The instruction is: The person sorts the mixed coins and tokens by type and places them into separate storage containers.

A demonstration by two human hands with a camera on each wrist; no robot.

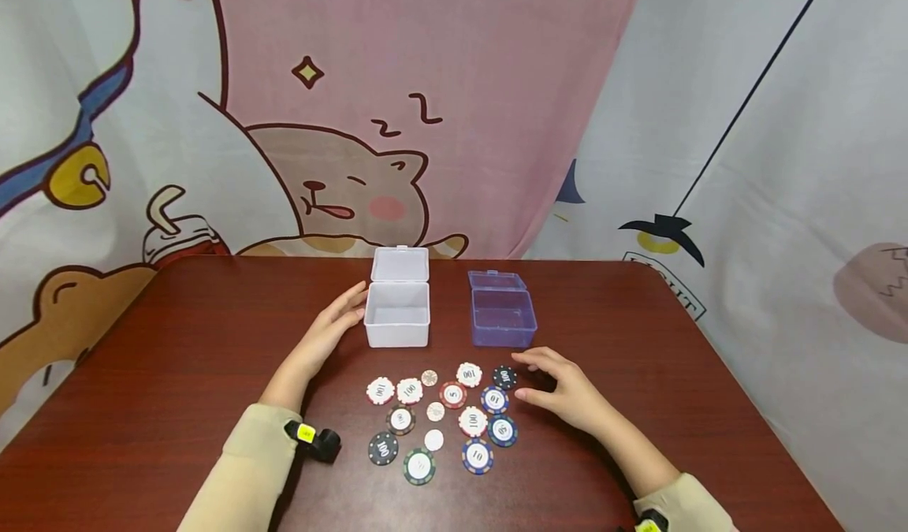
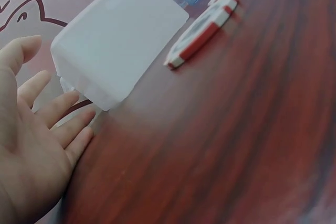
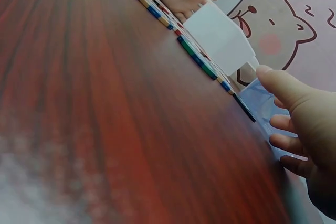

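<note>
A white plastic box (image 1: 397,335) stands with its lid raised at the back of the table. Beside its left wall is my left hand (image 1: 330,333), fingers extended and fingertips right at the wall. To the right, a clear blue-purple box (image 1: 504,335) also has its lid up. My right hand (image 1: 563,386) rests just below that box, fingers loosely bent, holding nothing. Its thumb and fingertips lie close to a black poker chip (image 1: 504,377) and a blue poker chip (image 1: 494,399). In the left wrist view, the left palm faces the white box (image 2: 115,45).
Several more poker chips lie flat in front of the boxes, among them a red chip (image 1: 452,395), a green chip (image 1: 419,466) and a small plain white disc (image 1: 434,440). The dark wooden table (image 1: 177,406) ends at a printed curtain (image 1: 496,83) behind.
</note>
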